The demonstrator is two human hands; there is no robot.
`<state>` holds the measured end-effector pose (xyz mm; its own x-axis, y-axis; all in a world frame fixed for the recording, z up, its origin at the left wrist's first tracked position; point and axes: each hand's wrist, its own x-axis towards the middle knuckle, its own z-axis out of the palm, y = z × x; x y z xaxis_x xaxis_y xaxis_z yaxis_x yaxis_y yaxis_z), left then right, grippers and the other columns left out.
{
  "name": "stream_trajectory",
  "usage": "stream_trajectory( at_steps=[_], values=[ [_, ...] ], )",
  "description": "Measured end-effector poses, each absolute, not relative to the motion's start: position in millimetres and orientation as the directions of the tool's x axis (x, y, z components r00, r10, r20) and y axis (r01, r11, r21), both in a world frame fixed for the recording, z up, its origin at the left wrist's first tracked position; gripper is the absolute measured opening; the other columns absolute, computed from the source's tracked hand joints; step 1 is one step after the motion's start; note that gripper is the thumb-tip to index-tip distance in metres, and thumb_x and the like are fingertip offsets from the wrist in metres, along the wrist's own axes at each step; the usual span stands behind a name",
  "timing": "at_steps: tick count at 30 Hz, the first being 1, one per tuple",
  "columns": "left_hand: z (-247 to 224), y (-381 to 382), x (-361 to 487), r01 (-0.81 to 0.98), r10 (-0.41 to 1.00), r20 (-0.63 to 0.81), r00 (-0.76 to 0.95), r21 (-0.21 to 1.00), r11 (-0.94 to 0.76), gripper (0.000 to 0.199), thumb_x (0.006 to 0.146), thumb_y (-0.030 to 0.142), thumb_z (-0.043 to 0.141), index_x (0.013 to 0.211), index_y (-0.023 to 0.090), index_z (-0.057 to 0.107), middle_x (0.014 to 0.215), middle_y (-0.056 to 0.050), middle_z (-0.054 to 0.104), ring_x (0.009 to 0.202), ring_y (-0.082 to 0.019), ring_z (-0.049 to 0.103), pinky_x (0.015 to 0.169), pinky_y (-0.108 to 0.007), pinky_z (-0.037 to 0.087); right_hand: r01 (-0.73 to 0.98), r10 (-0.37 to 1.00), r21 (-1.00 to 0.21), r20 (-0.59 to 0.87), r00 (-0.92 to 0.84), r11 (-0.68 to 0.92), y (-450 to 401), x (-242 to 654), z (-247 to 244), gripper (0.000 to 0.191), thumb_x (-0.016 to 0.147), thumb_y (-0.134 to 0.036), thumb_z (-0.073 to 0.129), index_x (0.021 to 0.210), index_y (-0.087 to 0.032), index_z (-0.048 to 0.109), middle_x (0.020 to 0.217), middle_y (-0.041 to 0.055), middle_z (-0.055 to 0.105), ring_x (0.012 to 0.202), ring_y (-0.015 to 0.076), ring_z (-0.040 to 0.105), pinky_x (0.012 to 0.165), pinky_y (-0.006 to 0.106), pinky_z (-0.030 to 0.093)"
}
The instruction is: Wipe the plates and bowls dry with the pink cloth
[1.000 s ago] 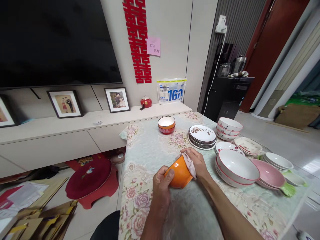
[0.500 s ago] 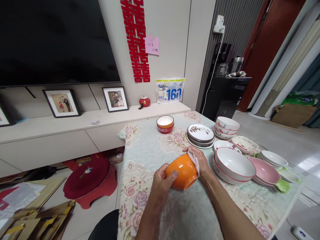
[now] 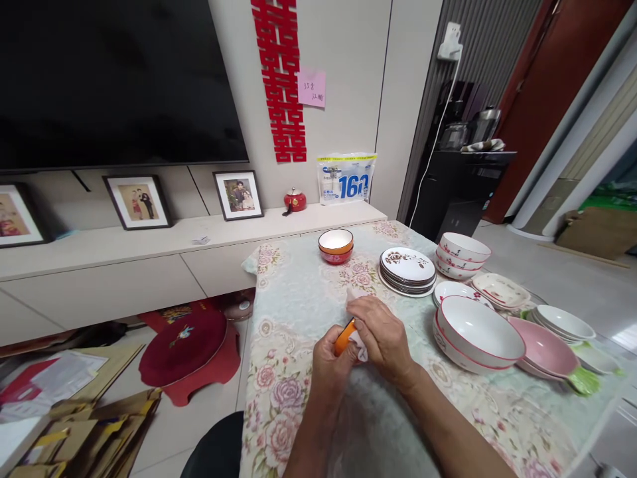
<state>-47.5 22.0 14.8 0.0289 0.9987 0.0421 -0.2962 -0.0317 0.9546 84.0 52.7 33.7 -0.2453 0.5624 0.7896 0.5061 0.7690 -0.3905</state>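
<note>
Above the near part of the table, my left hand (image 3: 328,362) grips an orange bowl (image 3: 343,340), fingers round one side and thumb on the front. My right hand (image 3: 382,335) is closed on a pale cloth (image 3: 361,350) pressed against the bowl's other side. Most of the bowl is hidden behind both hands; a dark rim edge shows. Beyond them stands a small stack of two bowls (image 3: 336,247), orange over red. To the right of that is a pile of patterned plates (image 3: 408,269).
On the right are large white bowls (image 3: 480,332), a stack of smaller bowls (image 3: 462,255), a pink dish (image 3: 542,348) and several other dishes. A floral cloth covers the table (image 3: 279,392). A red stool (image 3: 189,352) stands to the left, near flattened cardboard (image 3: 94,438).
The orange bowl has been turned so that less of it shows. My right hand has come in closer to my left, bringing the cloth to the bowl's near side. The view has shifted slightly left.
</note>
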Motion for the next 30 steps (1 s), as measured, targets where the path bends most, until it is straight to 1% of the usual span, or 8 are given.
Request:
stream_trajectory(
  at_steps=[4, 7, 11, 14, 19, 23, 27, 30],
  values=[
    [13, 22, -48, -0.256, 0.997, 0.074, 0.025, 0.964, -0.065, 0.032, 0.068, 0.04, 0.075, 0.067, 0.016, 0.055, 0.06, 0.004, 0.045, 0.058, -0.01, 0.037, 0.053, -0.021, 0.034, 0.481, 0.561, -0.399, 0.786, -0.258, 0.781, 56, 87, 34, 0.026, 0.094, -0.017, 0.047, 0.112, -0.019, 0.066, 0.109, 0.01, 0.071, 0.107, 0.0234, 0.063, 0.099, 0.043, 0.046],
    [9, 22, -49, -0.287, 0.997, 0.04, 0.062, 0.958, -0.021, 0.033, 0.07, 0.04, 0.077, 0.068, 0.015, 0.056, 0.061, 0.004, 0.047, 0.058, -0.01, 0.039, 0.054, -0.022, 0.034, 0.4, 0.715, -0.627, 0.689, -0.114, 0.668, 64, 96, 30, 0.026, 0.096, -0.027, 0.047, 0.107, -0.02, 0.069, 0.106, 0.0091, 0.071, 0.101, 0.0233, 0.064, 0.09, 0.039, 0.049],
    [7, 20, -47, -0.481, 0.995, -0.008, 0.095, 0.875, 0.053, 0.036, 0.066, 0.04, 0.082, 0.069, 0.015, 0.056, 0.061, 0.004, 0.05, 0.057, -0.009, 0.041, 0.055, -0.021, 0.034, 0.065, 0.94, -0.942, 0.335, 0.068, 0.33, 76, 107, 21, 0.031, 0.091, -0.044, 0.052, 0.099, -0.021, 0.071, 0.09, 0.0065, 0.073, 0.081, 0.022, 0.067, 0.072, 0.033, 0.051],
    [10, 19, -45, -0.613, 0.996, -0.012, 0.093, 0.788, 0.067, 0.037, 0.063, 0.039, 0.085, 0.073, 0.015, 0.059, 0.068, 0.001, 0.057, 0.063, -0.011, 0.048, 0.062, -0.022, 0.04, -0.185, 0.982, -0.967, 0.162, 0.093, 0.176, 84, 108, 16, 0.03, 0.079, -0.049, 0.065, 0.086, -0.021, 0.073, 0.08, 0.0056, 0.073, 0.07, 0.0215, 0.065, 0.064, 0.032, 0.05],
    [17, 20, -49, -0.702, 0.994, 0.003, 0.113, 0.708, 0.078, 0.04, 0.062, 0.042, 0.086, 0.082, 0.015, 0.064, 0.077, -0.002, 0.063, 0.071, -0.014, 0.055, 0.071, -0.025, 0.045, -0.483, 0.997, -0.875, -0.026, 0.066, 0.009, 86, 102, 11, 0.03, 0.068, -0.052, 0.073, 0.074, -0.023, 0.069, 0.071, 0.0045, 0.071, 0.066, 0.0233, 0.064, 0.064, 0.036, 0.053],
    [21, 19, -54, -0.627, 0.984, 0.017, 0.18, 0.773, 0.102, 0.037, 0.069, 0.041, 0.082, 0.088, 0.015, 0.065, 0.077, -0.002, 0.062, 0.07, -0.013, 0.054, 0.072, -0.025, 0.044, -0.46, 0.998, -0.888, -0.013, 0.054, 0.014, 83, 107, 14, 0.03, 0.065, -0.049, 0.075, 0.073, -0.021, 0.068, 0.067, 0.0034, 0.067, 0.061, 0.0204, 0.06, 0.058, 0.032, 0.048],
    [19, 18, -58, -0.47, 0.972, -0.001, 0.235, 0.875, 0.115, 0.035, 0.07, 0.04, 0.081, 0.077, 0.015, 0.057, 0.067, 0.002, 0.053, 0.061, -0.01, 0.044, 0.058, -0.02, 0.035, -0.311, 0.996, -0.948, 0.045, 0.08, 0.068, 83, 114, 16, 0.033, 0.068, -0.05, 0.076, 0.077, -0.019, 0.07, 0.057, -0.0008, 0.058, 0.05, 0.0139, 0.049, 0.049, 0.026, 0.035],
    [12, 19, -57, -0.397, 0.971, -0.003, 0.237, 0.913, 0.099, 0.039, 0.068, 0.041, 0.082, 0.072, 0.016, 0.053, 0.063, 0.004, 0.047, 0.058, -0.009, 0.04, 0.054, -0.02, 0.031, -0.189, 0.986, -0.972, 0.121, 0.113, 0.141, 82, 115, 15, 0.035, 0.076, -0.053, 0.069, 0.083, -0.018, 0.071, 0.06, -0.0006, 0.059, 0.052, 0.0139, 0.05, 0.049, 0.026, 0.035]
  ],
)
